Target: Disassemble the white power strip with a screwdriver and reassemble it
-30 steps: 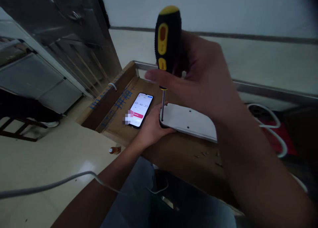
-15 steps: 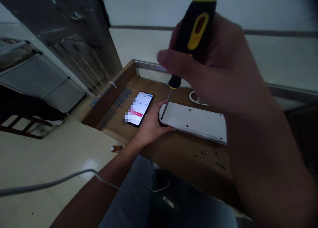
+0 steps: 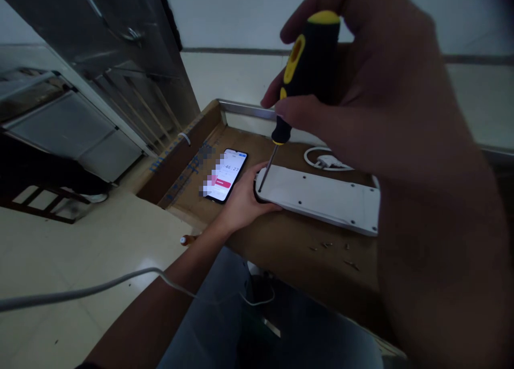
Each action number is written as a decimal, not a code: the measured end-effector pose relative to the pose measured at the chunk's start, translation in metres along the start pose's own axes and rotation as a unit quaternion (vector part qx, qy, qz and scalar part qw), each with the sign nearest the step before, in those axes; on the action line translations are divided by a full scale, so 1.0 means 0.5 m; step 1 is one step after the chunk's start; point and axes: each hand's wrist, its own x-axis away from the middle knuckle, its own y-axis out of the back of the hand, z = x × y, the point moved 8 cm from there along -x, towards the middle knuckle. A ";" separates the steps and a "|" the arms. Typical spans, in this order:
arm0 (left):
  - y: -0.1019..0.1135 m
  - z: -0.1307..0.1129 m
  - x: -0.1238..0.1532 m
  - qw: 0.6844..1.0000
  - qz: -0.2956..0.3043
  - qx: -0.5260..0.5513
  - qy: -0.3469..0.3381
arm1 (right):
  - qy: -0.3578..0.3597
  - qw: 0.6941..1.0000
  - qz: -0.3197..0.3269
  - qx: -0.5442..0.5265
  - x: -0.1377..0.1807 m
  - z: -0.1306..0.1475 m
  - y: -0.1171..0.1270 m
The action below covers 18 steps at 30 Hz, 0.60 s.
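Observation:
My right hand (image 3: 373, 101) is closed round the black and yellow handle of a screwdriver (image 3: 303, 74). Its thin shaft slants down and left, and the tip rests at the left end of a white power strip (image 3: 321, 197) lying back side up on a sheet of brown cardboard (image 3: 289, 251). My left hand (image 3: 243, 200) grips that left end of the strip, thumb on top. Several small screws (image 3: 333, 248) lie loose on the cardboard just in front of the strip.
A phone (image 3: 225, 175) with a running timer lies on the cardboard left of my left hand. A coiled white cable and plug (image 3: 327, 160) sit behind the strip. A grey cord (image 3: 100, 288) crosses the pale floor, and metal doors (image 3: 100, 63) stand at the left.
The screwdriver handle has tilted from upright to leaning right, with my right hand shifting its grip around it. The tip stays at the strip's left end, and my left hand has not moved.

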 end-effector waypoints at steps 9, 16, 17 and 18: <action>0.000 0.000 0.000 1.000 -0.002 0.001 -0.006 | -0.009 0.998 -0.010 0.068 -0.004 -0.009 0.006; 0.000 0.001 0.000 1.000 -0.003 0.005 0.000 | -0.016 0.997 -0.009 0.072 -0.005 -0.008 0.006; 0.000 0.001 0.000 1.000 -0.002 0.004 -0.001 | -0.015 0.997 -0.010 0.072 -0.005 -0.007 0.007; 0.000 0.000 0.000 1.000 -0.002 0.004 -0.003 | -0.014 0.997 -0.011 0.072 -0.005 -0.006 0.007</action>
